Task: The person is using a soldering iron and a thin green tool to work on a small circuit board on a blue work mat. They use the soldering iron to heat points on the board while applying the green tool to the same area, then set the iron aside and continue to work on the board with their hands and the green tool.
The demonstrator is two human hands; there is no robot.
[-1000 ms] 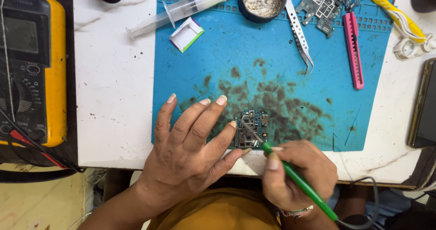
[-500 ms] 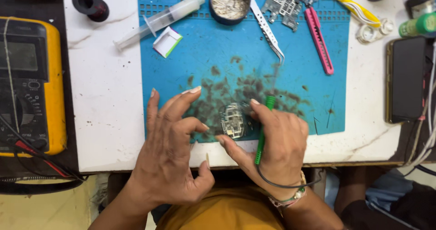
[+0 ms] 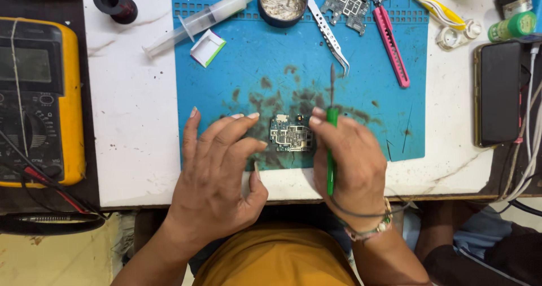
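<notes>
A small green circuit board (image 3: pixel 290 133) lies on the stained blue work mat (image 3: pixel 271 66) near its front edge. My left hand (image 3: pixel 217 173) rests beside the board on its left, fingers spread, fingertips touching the mat close to the board's edge. My right hand (image 3: pixel 353 162) sits just right of the board and grips a green-handled soldering iron (image 3: pixel 331 145), its dark tip pointing away from me above the board. A thin cable runs from the iron around my right wrist.
A yellow multimeter (image 3: pixel 39 100) with leads lies at left. Along the mat's back edge sit a syringe (image 3: pixel 195 23), a round tin (image 3: pixel 282 1), tweezers (image 3: pixel 330 38), another board (image 3: pixel 347 4) and a pink cutter (image 3: pixel 390 46). A dark phone (image 3: pixel 499 91) lies at right.
My right hand has turned the iron so its tip points away from me instead of at the board. Both hands have eased off the board, which now lies uncovered between them.
</notes>
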